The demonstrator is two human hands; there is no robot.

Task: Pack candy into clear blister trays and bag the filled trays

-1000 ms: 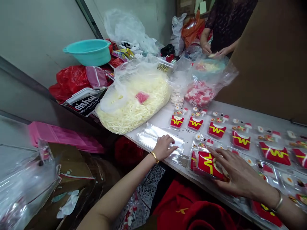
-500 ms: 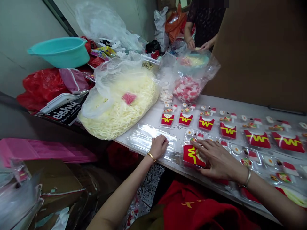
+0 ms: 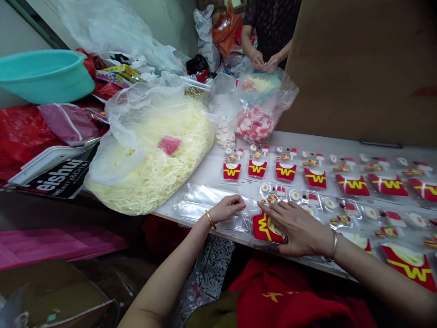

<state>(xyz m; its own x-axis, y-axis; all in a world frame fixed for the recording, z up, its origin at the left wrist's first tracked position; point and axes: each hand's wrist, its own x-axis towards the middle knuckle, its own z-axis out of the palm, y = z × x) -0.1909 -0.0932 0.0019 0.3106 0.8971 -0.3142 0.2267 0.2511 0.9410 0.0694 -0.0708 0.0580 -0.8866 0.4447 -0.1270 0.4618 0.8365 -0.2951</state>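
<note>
Red pack (image 3: 265, 227) is lying at the near edge of the table (image 3: 207, 169); the right hand (image 3: 300, 225) is lying spread over it, fingers touching the upper part, thumb out at four o'clock, hiding part of it; can't tell if it's gripping. Left hand (image 3: 228, 207) is curling at ten o'clock, over the film (image 3: 194, 205); can't tell if it's pinching any. Progress looks partial: the far row (image 3: 315, 177), one to two o'clock, and near row (image 3: 408, 262), three o'clock, are showing packs with small pieces under clear plastic; film is lying flat, no pack showing on it. Strip bag (image 3: 153, 168), ten o'clock, is bulging over the table edge, crowding the film's far side. Pink-piece bag (image 3: 254, 124) is sitting at twelve, co-worker's hands (image 3: 264, 61) meeting beyond. Basin (image 3: 46, 79) is sitting farther out at ten; brown panel (image 3: 358, 68) is blocking the view at one.
</note>
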